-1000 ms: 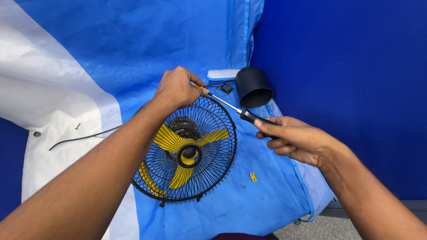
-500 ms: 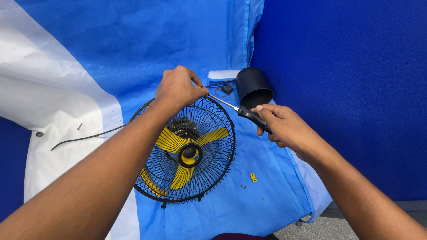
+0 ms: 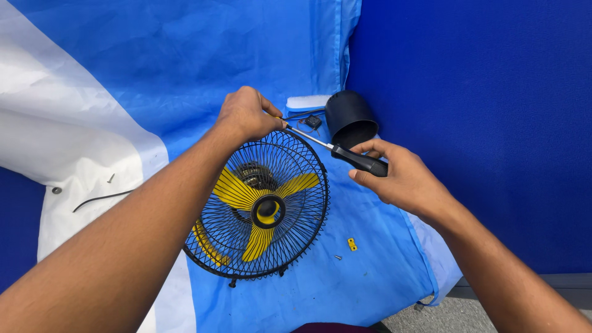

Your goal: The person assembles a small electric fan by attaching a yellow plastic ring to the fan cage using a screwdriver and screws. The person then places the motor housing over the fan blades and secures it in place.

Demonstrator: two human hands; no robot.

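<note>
A small fan with a black wire cage (image 3: 296, 231) and yellow blades (image 3: 231, 191) lies face up on a blue and white cloth (image 3: 123, 74). My left hand (image 3: 246, 114) grips the top rim of the cage. My right hand (image 3: 401, 176) holds a screwdriver (image 3: 357, 160) by its black handle. The metal shaft points left to the cage rim, right under my left fingers.
A black cup-shaped cover (image 3: 350, 117) lies just behind the fan, next to a small black part with wires (image 3: 312, 121). A yellow clip (image 3: 352, 244) and a small screw (image 3: 338, 257) lie right of the fan. A black wire (image 3: 102, 199) and screws lie at left. A blue wall rises at right.
My right hand has slid slightly left along the screwdriver and tightened on its handle. The left hand stays on the cage rim and the fan has not moved.
</note>
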